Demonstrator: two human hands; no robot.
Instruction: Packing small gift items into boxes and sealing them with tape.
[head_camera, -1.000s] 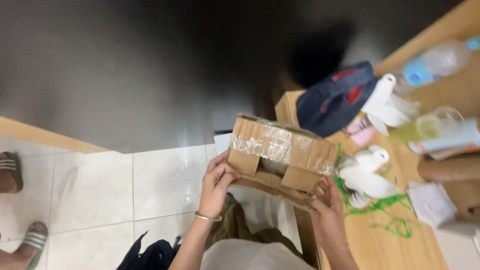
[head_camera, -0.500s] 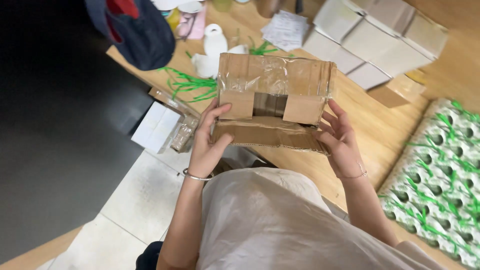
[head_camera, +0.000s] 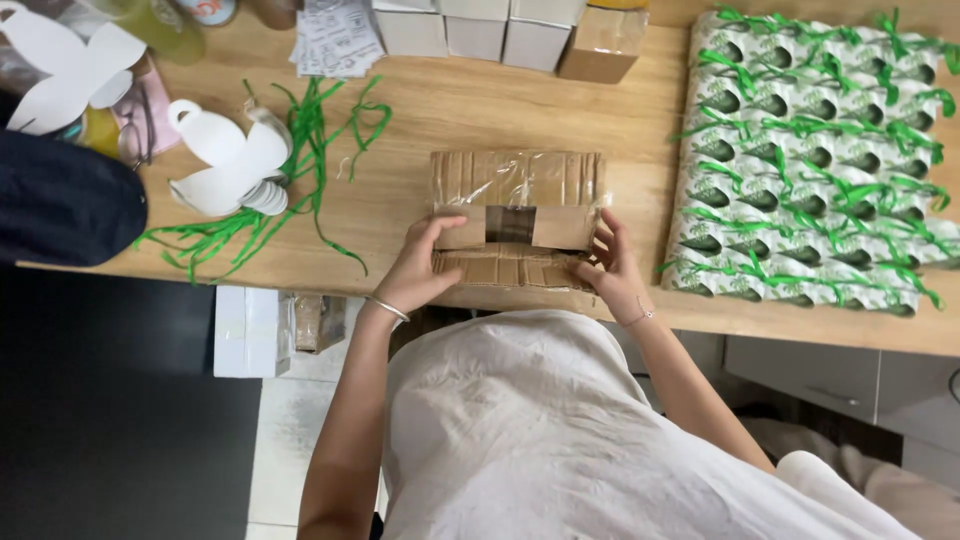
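Observation:
A taped brown cardboard box (head_camera: 515, 215) rests on the wooden table (head_camera: 500, 110) near its front edge, flaps open toward me. My left hand (head_camera: 420, 265) grips the box's left side, thumb on the left flap. At the right side my right hand (head_camera: 612, 265) holds the box, fingers on its right flap. A bangle sits on my left wrist and a thin bracelet on my right.
Rows of green-and-white packets tied with green ribbon (head_camera: 815, 150) cover the table's right. Loose green ribbons (head_camera: 300, 150) and white paper cut-outs (head_camera: 225, 165) lie at the left, beside a dark bag (head_camera: 60, 205). Small white boxes (head_camera: 470, 30) line the back. A white box (head_camera: 245, 330) sits on the floor.
The view has swung from the floor onto the table. The box, carried in both hands, has come down onto the tabletop in front of me.

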